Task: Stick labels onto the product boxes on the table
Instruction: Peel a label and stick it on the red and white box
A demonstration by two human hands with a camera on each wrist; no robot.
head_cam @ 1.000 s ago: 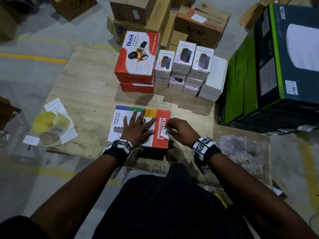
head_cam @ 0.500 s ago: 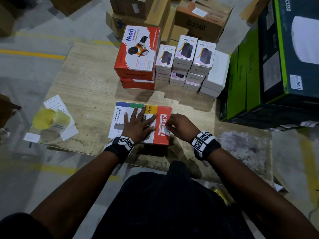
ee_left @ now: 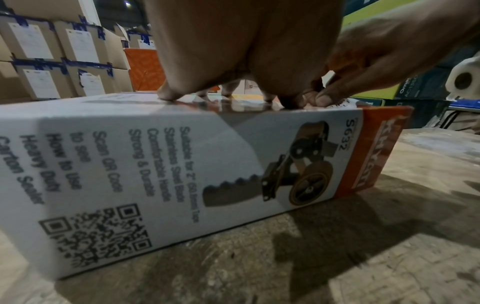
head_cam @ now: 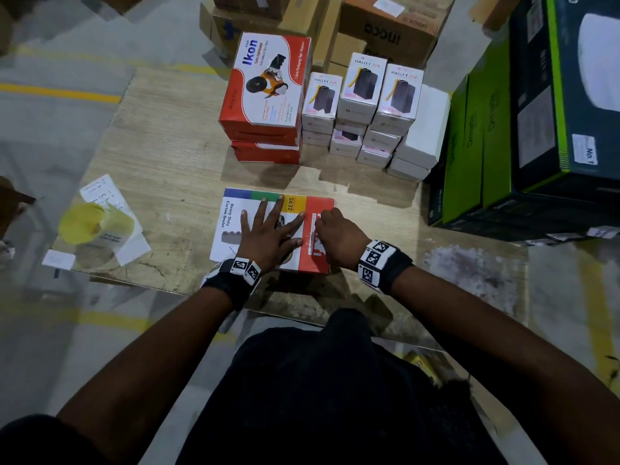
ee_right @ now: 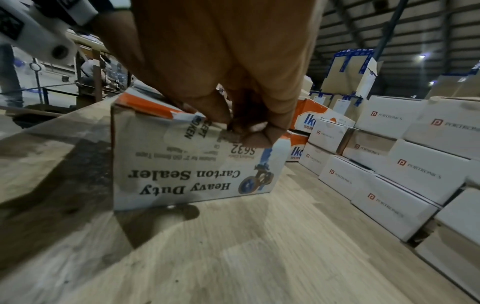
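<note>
While flat on the table:
Box: near edge.
Left hand: fingers spread, pressing box top.
Right hand: fingers curled, pressing label onto red end.

Dim, seemingly overhead light; blurred edges

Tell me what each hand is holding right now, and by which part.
Left hand holds nothing; it presses flat on the carton sealer box top. Right hand presses a white label onto the box's red end, fingers curled.
</note>
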